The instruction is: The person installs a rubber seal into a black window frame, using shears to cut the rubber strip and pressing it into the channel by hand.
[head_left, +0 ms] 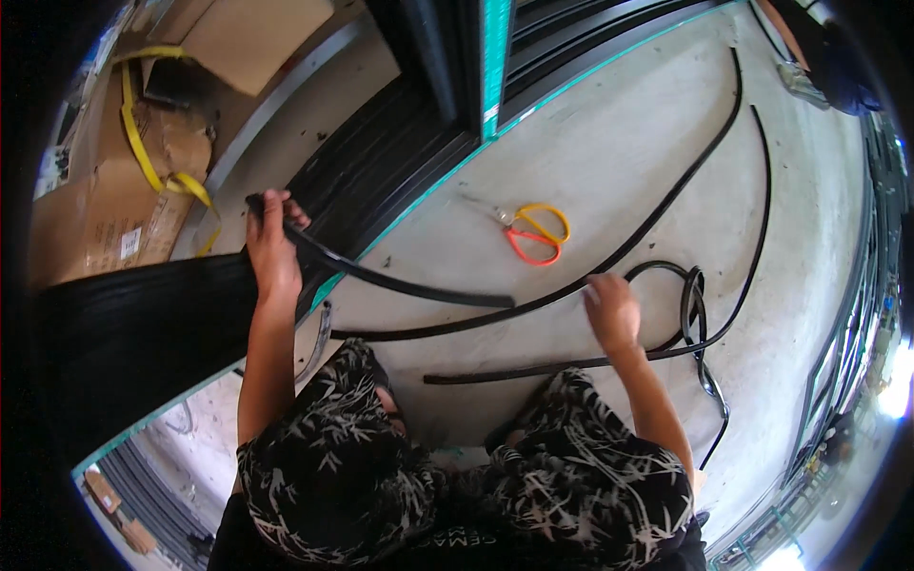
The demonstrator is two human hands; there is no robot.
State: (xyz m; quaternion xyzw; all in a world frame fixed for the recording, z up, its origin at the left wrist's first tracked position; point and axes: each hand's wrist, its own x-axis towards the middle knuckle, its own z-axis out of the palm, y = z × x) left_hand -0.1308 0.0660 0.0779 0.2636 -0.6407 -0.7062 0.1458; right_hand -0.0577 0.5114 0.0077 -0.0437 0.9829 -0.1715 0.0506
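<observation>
A short black rubber strip (pixel 409 282) hangs from my left hand (pixel 274 249), which is closed round its upper end beside the black frame bars. Its free end reaches down to the right, over the floor. My right hand (pixel 614 312) is near a long black strip (pixel 657 214) that curves across the floor. The right fingers are curled and blurred, so whether they touch that strip is unclear. Scissors (pixel 538 235) with one yellow and one red-orange handle lie on the floor between and beyond my hands.
Another black strip (pixel 762 219) lies looped and tangled at the right. Black frame bars (pixel 381 152) with green edging stand at the left, past them a cardboard box (pixel 114 214) with yellow strapping (pixel 138 143). A person (pixel 838 67) is at the far right; long bars line the right edge.
</observation>
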